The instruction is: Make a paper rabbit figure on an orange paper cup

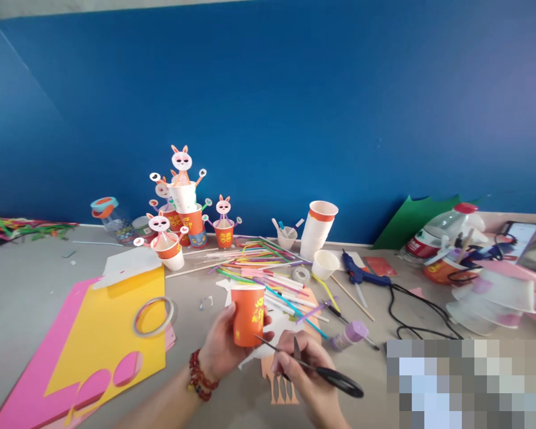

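Note:
My left hand (227, 338), with a red bead bracelet on its wrist, is wrapped round an orange paper cup (245, 325) with yellow lettering. The cup stands nearly upright in the grip, above the table. In my right hand (307, 363) is a pair of scissors (339, 381) with black handles. Their blades are apart, and one tip points at the lower right side of the cup; I cannot tell whether it touches. Under the hands lie white paper and an orange paper piece (280, 387) cut into strips.
Pink and yellow sheets (134, 298) with a tape roll (154, 317) lie left. Rabbit-faced cups (190, 229) stand behind. Colored straws (263, 256) and pens cover the middle. Rightward are stacked cups (318, 229), a glue gun (361, 271) with its cord, a glue stick (351, 335) and a bottle (429, 235).

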`<state>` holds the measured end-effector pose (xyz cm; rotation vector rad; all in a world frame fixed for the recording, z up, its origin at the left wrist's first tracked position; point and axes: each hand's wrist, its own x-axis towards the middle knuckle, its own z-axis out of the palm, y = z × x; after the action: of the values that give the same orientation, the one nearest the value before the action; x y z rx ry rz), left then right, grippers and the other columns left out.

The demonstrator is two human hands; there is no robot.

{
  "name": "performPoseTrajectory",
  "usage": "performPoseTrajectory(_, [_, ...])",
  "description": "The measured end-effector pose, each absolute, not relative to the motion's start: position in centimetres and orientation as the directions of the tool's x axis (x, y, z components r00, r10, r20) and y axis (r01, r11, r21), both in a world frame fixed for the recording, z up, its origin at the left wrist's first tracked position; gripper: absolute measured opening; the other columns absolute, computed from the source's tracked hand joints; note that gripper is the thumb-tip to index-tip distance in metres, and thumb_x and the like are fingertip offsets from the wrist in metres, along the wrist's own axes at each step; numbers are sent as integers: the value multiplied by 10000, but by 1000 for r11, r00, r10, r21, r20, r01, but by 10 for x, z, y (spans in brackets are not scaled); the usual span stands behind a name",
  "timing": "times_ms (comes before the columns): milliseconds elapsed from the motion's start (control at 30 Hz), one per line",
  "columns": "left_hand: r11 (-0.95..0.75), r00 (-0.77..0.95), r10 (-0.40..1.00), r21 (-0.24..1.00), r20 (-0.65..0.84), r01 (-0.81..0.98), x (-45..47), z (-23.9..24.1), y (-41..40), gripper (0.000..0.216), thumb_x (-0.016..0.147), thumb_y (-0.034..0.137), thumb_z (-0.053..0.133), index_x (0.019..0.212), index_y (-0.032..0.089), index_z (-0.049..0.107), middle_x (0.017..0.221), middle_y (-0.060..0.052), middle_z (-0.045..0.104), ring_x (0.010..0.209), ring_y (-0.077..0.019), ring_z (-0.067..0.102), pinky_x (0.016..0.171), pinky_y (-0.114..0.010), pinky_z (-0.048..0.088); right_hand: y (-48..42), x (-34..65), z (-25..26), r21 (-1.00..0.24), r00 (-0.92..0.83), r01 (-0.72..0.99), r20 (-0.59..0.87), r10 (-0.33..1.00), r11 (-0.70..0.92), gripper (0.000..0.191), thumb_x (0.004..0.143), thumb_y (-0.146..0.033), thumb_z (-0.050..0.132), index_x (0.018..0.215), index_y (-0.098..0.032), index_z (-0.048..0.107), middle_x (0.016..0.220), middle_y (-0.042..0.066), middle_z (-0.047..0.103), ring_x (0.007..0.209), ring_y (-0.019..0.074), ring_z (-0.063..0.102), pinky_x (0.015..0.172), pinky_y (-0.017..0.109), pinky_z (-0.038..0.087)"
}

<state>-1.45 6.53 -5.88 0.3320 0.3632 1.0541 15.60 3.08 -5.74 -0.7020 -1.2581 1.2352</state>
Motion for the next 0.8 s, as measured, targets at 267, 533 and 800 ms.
performPoseTrajectory(267, [371,414,908,597,-71,-711,-6,-63,59,511,792,510,629,1020,57,691,838,-157,710,755,-259,658,680,-336,484,30,154,-55,-947,-200,-261,243,949,188,135,891,-345,627,837,-222,637,711,37,705,623,179,666,549,285,549])
performPoseTrajectory(533, [371,377,914,680,-148,-633,1,-56,58,530,773,559,676,1078,127,662,924,-126,710,769,-222,658,665,-295,483,32,156,-58,-937,-205,-273,279,938,219,102,917,-315,598,953,-240,657,796,50,741,709,193,688,619,306,563])
performPoseTrajectory(800, [246,332,943,728,-27,-640,1,-65,54,583,723,548,741,1142,160,626,759,-63,685,654,-184,621,629,-281,472,33,159,-58,-944,-211,-258,263,941,206,112,929,-313,587,963,-236,661,794,42,743,725,179,678,664,293,553])
